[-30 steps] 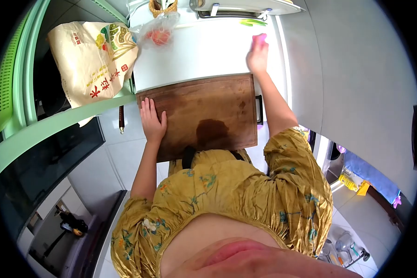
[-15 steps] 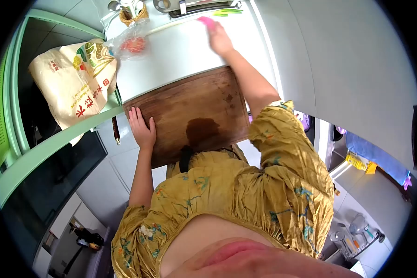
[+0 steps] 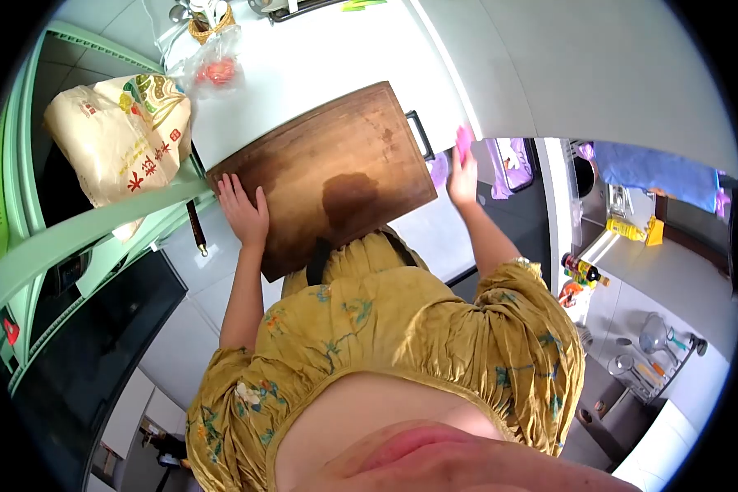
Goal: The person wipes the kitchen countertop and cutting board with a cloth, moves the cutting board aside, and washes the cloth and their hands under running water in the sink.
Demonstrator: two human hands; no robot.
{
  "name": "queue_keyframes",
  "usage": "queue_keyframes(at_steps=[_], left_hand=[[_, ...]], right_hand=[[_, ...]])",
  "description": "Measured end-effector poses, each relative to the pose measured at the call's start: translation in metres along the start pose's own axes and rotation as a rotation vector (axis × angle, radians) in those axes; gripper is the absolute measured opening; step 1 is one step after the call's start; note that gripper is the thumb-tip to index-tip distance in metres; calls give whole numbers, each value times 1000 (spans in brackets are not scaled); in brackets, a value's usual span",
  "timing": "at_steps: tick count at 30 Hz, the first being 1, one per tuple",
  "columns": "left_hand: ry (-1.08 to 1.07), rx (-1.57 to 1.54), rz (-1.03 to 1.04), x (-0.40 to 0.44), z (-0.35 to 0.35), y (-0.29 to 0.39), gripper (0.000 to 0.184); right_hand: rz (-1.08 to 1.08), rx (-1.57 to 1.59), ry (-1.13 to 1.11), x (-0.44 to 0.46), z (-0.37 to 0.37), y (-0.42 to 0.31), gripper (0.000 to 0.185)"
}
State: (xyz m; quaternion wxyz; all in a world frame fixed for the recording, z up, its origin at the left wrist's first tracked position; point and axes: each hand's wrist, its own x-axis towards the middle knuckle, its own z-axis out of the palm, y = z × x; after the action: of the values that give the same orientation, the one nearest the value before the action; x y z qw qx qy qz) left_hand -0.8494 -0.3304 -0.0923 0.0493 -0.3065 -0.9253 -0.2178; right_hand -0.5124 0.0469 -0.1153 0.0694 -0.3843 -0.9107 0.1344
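Note:
A dark wooden cutting board [image 3: 303, 164] lies at an angle on the white counter, its front edge against my body. A dark wet patch marks its lower middle. My left hand [image 3: 246, 215] rests flat on the board's left end, fingers stretched and a little apart. Off the board's right side, my right hand [image 3: 462, 182] is raised, fingers closed on a pink cloth [image 3: 464, 141], small and partly hidden by the hand. A black handle [image 3: 420, 135] shows beyond the board's right edge.
A clear plastic bag [image 3: 215, 72] with something red inside sits at the back left, near a wicker utensil basket [image 3: 211, 25]. Green leaves [image 3: 362, 4] show at the top edge. A large printed sack [image 3: 123, 139] stands in the green rack [image 3: 98, 217].
My right hand has moved with the pink cloth from the counter's back toward me and right, past the board's side. The board's right end has shifted; my left hand stays on it.

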Motion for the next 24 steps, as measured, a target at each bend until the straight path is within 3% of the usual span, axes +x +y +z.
queue_keyframes(at_steps=[1, 2, 4, 6, 7, 8, 9, 10, 12, 14, 17, 18, 20, 21, 24], left_hand=[[10, -38, 9, -3, -3, -2, 63], [20, -76, 15, -5, -7, -4, 64], [38, -168, -55, -12, -11, -10, 65], [36, -278, -207, -33, -16, -17, 66], [65, -268, -228, -43, -19, -18, 68], [42, -286, -295, -50, -20, -20, 67], [29, -304, -370, -57, -20, -21, 66], [18, -316, -449, -65, -23, -24, 66], [-84, -431, -563, -68, -28, -30, 65], [-106, -489, -627, -65, -21, -39, 62], [-92, -548, -706, -57, -11, -44, 52], [-123, -612, -761, -47, -19, -41, 49], [-155, -724, -828, -43, -21, -38, 42], [-152, -777, -830, -39, -15, -39, 38], [-185, -1033, -902, -23, -25, -4, 34]], right_hand=[[13, -276, 52, -50, 22, 25, 62], [649, -173, -548, -91, 42, 58, 44], [1007, 221, -683, -117, -28, 4, 28], [771, 364, -377, -124, -19, 7, 29], [861, 647, -391, -107, -14, 6, 35], [794, 964, -305, -86, -13, -1, 43], [813, 1065, -385, -52, -23, -15, 52], [730, 999, -265, -22, -21, -30, 61], [738, 986, -318, 27, -14, -42, 66], [798, 787, -384, 52, -11, -54, 59], [634, 805, -350, 39, 3, -45, 49], [650, 842, -282, 37, 11, -44, 34], [676, 972, -281, 34, -13, -57, 26], [599, 988, -154, 38, -15, -58, 22], [539, 1049, -72, 63, -107, -90, 20]])
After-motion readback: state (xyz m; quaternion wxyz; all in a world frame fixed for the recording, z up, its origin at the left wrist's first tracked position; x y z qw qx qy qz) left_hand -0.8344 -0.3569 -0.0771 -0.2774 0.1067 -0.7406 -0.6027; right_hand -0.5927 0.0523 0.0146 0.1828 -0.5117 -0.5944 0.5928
